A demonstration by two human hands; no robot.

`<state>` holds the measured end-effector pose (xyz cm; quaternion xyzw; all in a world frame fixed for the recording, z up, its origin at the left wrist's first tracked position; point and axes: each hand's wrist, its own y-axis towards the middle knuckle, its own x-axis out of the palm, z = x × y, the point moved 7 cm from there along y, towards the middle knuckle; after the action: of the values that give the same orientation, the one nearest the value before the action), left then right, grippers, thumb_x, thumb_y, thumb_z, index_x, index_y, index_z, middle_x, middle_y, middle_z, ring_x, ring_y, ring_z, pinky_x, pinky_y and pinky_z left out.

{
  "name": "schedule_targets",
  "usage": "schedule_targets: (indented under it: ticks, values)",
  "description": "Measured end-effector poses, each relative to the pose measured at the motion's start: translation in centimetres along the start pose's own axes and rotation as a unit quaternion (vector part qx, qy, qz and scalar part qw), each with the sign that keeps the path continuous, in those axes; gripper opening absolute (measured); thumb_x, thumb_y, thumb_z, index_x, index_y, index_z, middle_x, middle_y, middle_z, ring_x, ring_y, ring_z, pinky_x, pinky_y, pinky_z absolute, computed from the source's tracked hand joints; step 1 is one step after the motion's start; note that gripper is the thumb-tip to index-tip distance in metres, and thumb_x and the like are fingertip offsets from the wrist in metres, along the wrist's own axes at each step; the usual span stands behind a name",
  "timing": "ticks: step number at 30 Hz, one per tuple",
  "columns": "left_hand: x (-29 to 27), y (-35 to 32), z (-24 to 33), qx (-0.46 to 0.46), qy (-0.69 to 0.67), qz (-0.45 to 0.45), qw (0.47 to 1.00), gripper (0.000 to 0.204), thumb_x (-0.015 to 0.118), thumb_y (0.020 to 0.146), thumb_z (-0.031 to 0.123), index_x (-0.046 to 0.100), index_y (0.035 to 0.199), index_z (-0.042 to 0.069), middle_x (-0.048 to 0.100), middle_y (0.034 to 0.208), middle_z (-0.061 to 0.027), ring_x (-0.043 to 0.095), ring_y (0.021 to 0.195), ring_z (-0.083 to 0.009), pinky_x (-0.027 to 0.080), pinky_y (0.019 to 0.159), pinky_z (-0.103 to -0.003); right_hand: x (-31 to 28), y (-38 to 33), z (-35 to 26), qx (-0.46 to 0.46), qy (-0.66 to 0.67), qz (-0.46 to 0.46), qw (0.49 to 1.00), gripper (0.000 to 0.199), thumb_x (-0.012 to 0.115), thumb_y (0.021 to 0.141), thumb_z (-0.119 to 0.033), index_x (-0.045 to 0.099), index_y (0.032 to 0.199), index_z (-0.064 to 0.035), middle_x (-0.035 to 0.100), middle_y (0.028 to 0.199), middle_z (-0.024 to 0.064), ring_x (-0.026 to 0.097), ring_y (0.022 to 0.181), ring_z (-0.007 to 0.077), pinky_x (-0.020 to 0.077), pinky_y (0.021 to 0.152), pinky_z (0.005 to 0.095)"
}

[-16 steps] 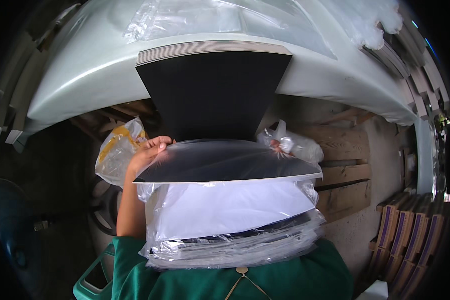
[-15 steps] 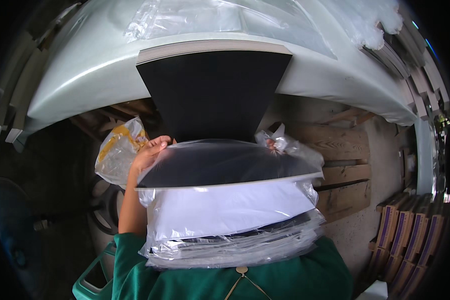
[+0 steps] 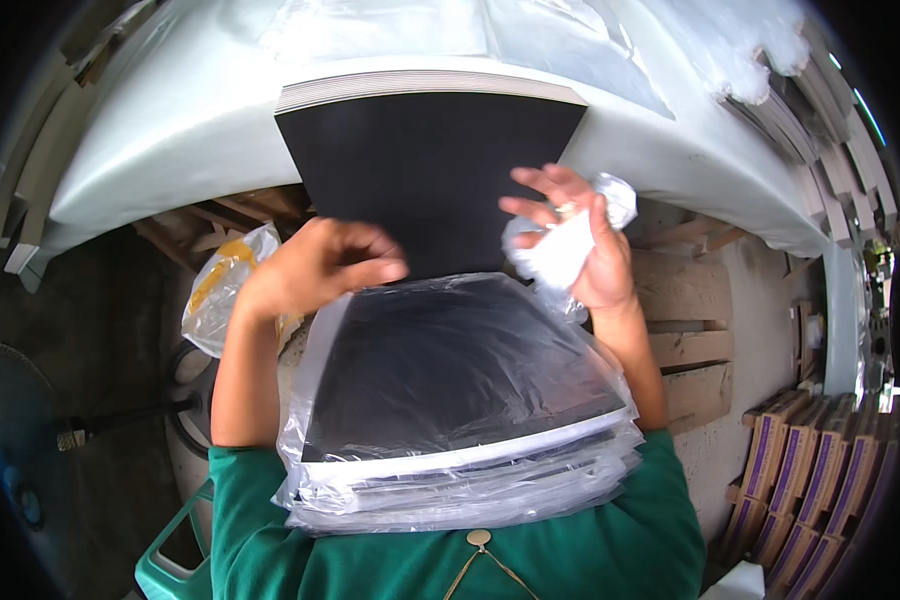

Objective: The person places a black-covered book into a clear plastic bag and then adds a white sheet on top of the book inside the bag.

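On my lap, against my green top, lies a stack of black sheets or boards in clear plastic sleeves (image 3: 450,370). My left hand (image 3: 325,265) hovers at its far left corner, partly blurred, thumb and fingers curled apart with nothing visible in them. My right hand (image 3: 600,255) is raised over the far right corner. A crumpled wad of whitish, clear plastic (image 3: 562,255) is tucked in it, with the fingertips stretched away. Beyond both hands, a thick stack of black boards (image 3: 410,160) with pale edges rests tilted against the covered table's edge.
Pale sheeting covers the table (image 3: 190,150), with clear plastic film lying on it. A yellow-marked plastic bag (image 3: 220,290) is beside my left forearm. A fan (image 3: 30,450) and green stool (image 3: 175,550) stand left. Wooden slats (image 3: 685,340) and stacked cartons (image 3: 800,470) are right.
The top black sheet, tilted up before, now lies flat in its plastic on the stack. My left hand has moved inward off its edge; my right hand has risen away with the plastic wad.
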<state>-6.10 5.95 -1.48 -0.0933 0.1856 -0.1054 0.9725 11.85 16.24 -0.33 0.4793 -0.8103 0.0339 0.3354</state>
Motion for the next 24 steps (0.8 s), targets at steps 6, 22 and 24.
schedule_targets:
  ticks: [6,22,24]
  values:
    - [2.6,1.5,7.0,0.181,-0.01,0.204,0.962,0.014,0.055,0.084,0.011,0.06,0.088,-0.001,0.058,0.071,-0.0021,0.051,0.064,-0.0075,0.044,0.06,-0.023,5.6,2.0,2.5,0.047,0.067,-0.036,0.996,0.062,0.044,0.089,-0.034,0.019,0.134,0.0,0.023,0.138,0.0104,0.025,0.125,0.0211,0.0214,0.103,0.0371]
    - [1.6,-0.4,4.4,0.229,-0.14,0.323,0.908,0.021,0.068,0.071,0.004,0.048,0.076,0.005,0.049,0.073,0.0013,0.045,0.066,-0.006,0.037,0.058,-0.02,4.1,0.0,3.9,0.098,-0.005,0.076,0.992,0.045,0.047,0.088,-0.015,0.033,0.126,0.0028,0.039,0.128,0.0147,0.044,0.112,0.0201,0.0351,0.095,0.0355]
    - [1.2,-0.9,4.2,0.191,-0.08,0.371,0.905,0.021,0.067,0.075,0.009,0.049,0.086,0.004,0.05,0.075,0.0022,0.044,0.065,-0.0047,0.037,0.059,-0.019,4.2,0.1,3.7,0.092,-0.045,0.077,0.992,0.044,0.048,0.087,-0.015,0.034,0.125,0.0022,0.038,0.129,0.0148,0.044,0.112,0.0193,0.0358,0.094,0.035]
